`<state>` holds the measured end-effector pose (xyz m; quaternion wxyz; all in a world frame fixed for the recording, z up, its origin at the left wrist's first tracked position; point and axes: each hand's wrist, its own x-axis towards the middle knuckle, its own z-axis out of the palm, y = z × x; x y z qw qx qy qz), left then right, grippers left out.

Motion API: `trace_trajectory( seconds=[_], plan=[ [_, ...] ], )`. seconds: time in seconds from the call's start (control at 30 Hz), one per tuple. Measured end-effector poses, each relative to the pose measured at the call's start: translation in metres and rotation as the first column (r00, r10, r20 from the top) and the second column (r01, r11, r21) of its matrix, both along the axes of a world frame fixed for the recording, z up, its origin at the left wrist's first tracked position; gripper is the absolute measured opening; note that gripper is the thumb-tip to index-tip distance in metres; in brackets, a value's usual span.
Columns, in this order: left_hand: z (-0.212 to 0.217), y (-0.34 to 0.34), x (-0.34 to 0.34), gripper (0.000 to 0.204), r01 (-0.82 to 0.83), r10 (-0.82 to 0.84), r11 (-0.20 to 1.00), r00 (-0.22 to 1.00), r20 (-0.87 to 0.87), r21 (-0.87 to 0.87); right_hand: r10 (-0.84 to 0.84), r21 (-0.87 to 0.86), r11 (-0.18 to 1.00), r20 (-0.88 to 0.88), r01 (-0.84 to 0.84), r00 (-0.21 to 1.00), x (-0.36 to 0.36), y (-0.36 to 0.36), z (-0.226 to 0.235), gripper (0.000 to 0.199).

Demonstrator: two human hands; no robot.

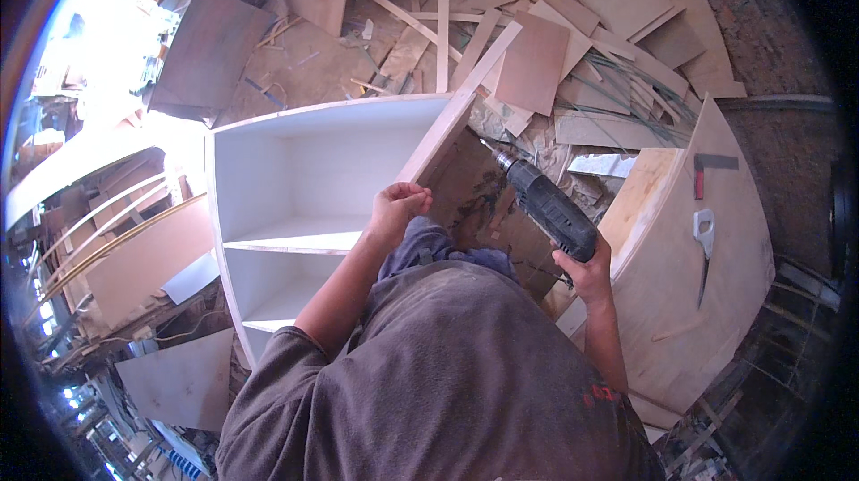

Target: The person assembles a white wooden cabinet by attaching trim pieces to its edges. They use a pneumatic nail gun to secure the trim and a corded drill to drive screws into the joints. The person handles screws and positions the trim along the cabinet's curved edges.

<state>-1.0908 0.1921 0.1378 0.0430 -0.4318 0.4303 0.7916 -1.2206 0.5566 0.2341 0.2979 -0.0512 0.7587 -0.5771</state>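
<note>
My right hand (587, 268) grips a dark power drill (548, 204) by its rear end. The drill points up and to the left, with a bit in its chuck, apart from any wood. My left hand (403, 209) is closed in a pinch; anything between the fingertips is too small to make out. It is over the near side edge of a white-lined cabinet (331, 154) with shelves. A pale wooden strip (455, 114) runs along that edge and sticks out past the cabinet's far corner.
On my right a plywood-topped bench (680, 302) holds a handsaw (704, 235) and a try square (713, 161). Board offcuts (531, 65) and thin strips cover the floor ahead. More panels (152, 257) lean beyond the cabinet on the left.
</note>
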Motion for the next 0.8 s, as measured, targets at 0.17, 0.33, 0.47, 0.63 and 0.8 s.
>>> trace_trajectory(
  seconds=[0.17, 0.33, 0.47, 0.63, 0.8],
  plan=[
    [0.005, 0.000, -0.075, 0.026, -0.139, 0.139, 0.986, 0.990, 0.006, 0.088, 0.002, -0.036, 0.999, 0.013, -0.002, 1.000, -0.023, -0.004, -0.017, 0.036],
    [-0.037, -0.012, -0.143, 0.028, -0.125, 0.132, 0.950, 0.991, -0.004, 0.285, 0.040, -0.008, 0.999, 0.062, -0.040, 0.997, -0.048, -0.035, -0.015, 0.040],
    [-0.075, -0.010, -0.178, 0.022, -0.130, 0.181, 0.847, 0.982, -0.050, 0.515, 0.092, 0.126, 0.989, -0.127, -0.076, 0.988, -0.069, -0.068, -0.006, 0.052],
    [-0.087, -0.009, -0.188, 0.017, -0.278, 0.278, 0.708, 0.955, 0.106, 0.649, 0.105, 0.230, 0.964, 0.134, -0.134, 0.985, -0.094, -0.095, 0.002, 0.072],
    [-0.081, -0.012, -0.204, 0.018, -0.433, 0.346, 0.665, 0.901, 0.263, 0.609, 0.120, 0.219, 0.965, 0.118, -0.144, 0.986, -0.114, -0.111, 0.002, 0.071]
  ],
)
